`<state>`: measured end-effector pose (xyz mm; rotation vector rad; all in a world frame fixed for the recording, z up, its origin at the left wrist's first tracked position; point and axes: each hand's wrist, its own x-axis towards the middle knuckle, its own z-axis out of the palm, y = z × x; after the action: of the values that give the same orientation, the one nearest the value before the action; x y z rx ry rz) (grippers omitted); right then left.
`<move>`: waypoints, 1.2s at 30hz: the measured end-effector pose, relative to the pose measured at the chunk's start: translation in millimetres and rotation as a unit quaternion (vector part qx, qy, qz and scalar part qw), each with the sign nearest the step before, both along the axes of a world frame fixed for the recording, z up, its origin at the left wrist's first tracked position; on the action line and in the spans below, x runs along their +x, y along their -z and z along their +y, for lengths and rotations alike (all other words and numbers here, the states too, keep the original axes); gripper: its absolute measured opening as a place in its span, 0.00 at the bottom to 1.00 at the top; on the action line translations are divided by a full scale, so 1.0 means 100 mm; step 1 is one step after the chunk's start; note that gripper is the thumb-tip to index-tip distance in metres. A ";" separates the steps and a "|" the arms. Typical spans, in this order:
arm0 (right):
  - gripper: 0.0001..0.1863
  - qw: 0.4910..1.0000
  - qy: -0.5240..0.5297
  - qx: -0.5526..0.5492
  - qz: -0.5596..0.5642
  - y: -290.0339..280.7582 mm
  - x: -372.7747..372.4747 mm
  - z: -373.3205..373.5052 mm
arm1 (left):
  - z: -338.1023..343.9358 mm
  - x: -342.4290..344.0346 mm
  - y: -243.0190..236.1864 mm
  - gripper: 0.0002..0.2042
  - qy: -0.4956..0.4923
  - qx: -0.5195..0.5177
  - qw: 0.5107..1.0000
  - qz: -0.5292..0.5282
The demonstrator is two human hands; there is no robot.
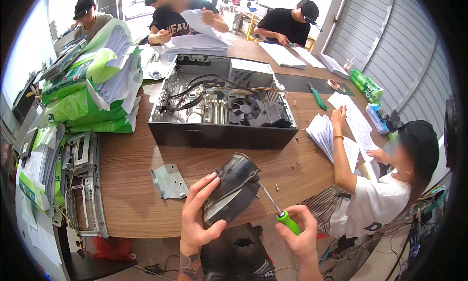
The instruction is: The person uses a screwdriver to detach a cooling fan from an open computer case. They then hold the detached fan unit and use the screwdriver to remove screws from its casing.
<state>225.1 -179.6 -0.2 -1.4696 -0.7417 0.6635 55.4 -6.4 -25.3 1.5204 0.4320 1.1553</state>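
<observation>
My left hand grips a black curved computer part, tilted above the table's front edge; its exact kind I cannot make out. In my right hand is a screwdriver with a green handle. Its shaft slants up to the right side of the black part, and the tip is hidden there. Beyond both hands an opened desktop computer case lies on its side, showing a fan, memory modules and black cables. A bent metal plate rests left of the black part. Loose screws lie to the right.
Green packs of paper are piled at the left, above metal drive frames. Green-handled pliers and a tape roll lie on the wooden table. A person handles papers at the right; several others sit across the far side.
</observation>
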 end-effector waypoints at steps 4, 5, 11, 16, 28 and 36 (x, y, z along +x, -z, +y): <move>0.15 0.927 0.072 0.036 -0.368 0.05 0.04 0.04 | 0.00 -0.01 -0.01 0.38 0.000 -0.009 1.000 0.005; 0.14 0.875 0.088 0.032 -0.474 0.02 0.04 0.05 | 0.00 -0.01 -0.01 0.38 0.000 -0.008 1.000 0.004; 0.10 0.983 -0.044 -0.068 0.163 -0.14 0.02 -0.10 | 0.03 -0.02 0.00 0.38 0.004 0.014 1.000 0.003; 0.13 0.934 -0.146 -0.035 0.324 -0.07 0.12 -0.08 | 0.02 0.00 0.02 0.38 0.003 0.017 1.000 -0.002; 0.12 0.917 0.032 -0.011 -0.398 -0.02 0.03 0.01 | 0.02 -0.01 0.02 0.38 -0.003 0.014 1.000 0.007; 0.10 0.988 -0.067 -0.061 0.123 -0.13 -0.03 -0.01 | 0.02 0.00 -0.01 0.38 0.002 0.005 1.000 0.004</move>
<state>221.8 -181.1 12.9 -1.4247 -0.6204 0.9890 54.9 -4.6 -24.8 1.5353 0.4279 1.1499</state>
